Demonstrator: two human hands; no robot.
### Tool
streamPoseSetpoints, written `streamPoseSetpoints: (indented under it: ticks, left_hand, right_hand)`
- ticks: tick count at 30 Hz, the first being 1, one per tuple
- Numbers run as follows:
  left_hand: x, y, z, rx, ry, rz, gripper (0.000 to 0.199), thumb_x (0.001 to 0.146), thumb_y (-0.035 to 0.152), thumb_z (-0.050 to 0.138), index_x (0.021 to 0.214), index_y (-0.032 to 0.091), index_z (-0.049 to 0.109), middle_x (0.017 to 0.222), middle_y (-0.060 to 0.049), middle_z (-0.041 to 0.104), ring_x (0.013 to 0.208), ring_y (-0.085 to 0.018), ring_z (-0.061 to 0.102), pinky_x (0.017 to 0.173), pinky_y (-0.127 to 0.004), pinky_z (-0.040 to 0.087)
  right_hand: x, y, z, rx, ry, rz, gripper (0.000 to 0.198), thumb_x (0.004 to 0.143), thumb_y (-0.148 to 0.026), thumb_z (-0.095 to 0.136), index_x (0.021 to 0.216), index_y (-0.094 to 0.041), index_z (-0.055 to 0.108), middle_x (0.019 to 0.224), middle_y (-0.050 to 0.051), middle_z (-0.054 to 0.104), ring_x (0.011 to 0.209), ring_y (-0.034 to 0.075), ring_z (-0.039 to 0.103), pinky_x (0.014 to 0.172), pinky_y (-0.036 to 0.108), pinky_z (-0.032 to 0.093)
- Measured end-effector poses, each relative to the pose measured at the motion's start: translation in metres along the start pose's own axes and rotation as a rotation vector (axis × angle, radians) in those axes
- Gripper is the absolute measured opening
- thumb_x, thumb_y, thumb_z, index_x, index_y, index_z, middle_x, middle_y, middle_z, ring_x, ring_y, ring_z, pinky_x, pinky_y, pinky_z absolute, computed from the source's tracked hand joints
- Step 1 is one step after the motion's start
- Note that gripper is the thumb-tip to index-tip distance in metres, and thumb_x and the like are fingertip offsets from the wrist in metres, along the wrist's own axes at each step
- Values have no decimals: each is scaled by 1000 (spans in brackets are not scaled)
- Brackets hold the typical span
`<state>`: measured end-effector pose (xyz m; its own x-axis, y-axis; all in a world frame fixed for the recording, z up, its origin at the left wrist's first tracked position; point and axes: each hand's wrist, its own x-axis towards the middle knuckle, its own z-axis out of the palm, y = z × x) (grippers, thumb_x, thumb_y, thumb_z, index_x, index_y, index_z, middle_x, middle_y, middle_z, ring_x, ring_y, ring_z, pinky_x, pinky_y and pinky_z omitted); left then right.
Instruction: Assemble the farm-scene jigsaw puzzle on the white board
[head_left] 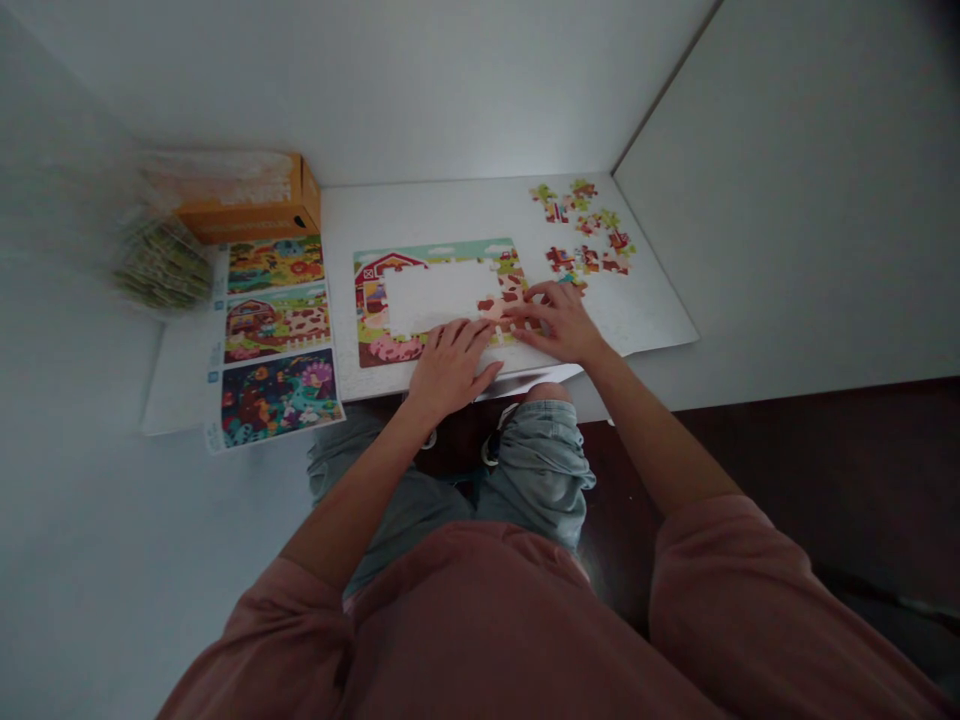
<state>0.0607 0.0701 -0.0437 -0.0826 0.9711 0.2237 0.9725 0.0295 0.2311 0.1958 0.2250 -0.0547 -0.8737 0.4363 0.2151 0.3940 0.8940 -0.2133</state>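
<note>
My left grip [448, 370] rests with fingers spread on the near edge of the puzzle [367, 335], holding nothing. My right grip [562, 324] has bent fingers on the cow [490, 307] at the puzzle's right side; I can't tell if it's closed on a piece. The puzzle lies on the desk [645, 312] under both grips. Left of my left grip is a picture sheet [277, 325]. Past my right grip are loose pieces [589, 258]. Farther off, left of both grips, are a bag [163, 265] and a box [244, 215].

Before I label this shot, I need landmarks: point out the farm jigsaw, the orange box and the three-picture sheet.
Farm jigsaw [450, 253], head view: top border.
Orange box [251, 219], head view: front side.
Three-picture sheet [277, 327], head view: middle picture.
</note>
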Motion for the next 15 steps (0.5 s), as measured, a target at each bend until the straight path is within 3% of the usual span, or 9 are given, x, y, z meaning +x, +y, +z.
streamPoseSetpoints:
  ticks: [15]
  left_hand:
    - [4,13,-9,55,50,-37,44,75,31,29,117,28,16,119,1,27,108,-21,22,87,-42,15]
  right_hand:
    - [-2,-3,-11,-100,33,90,48,69,-48,38,114,-35,27,109,0,32,97,23,28,82,39,20]
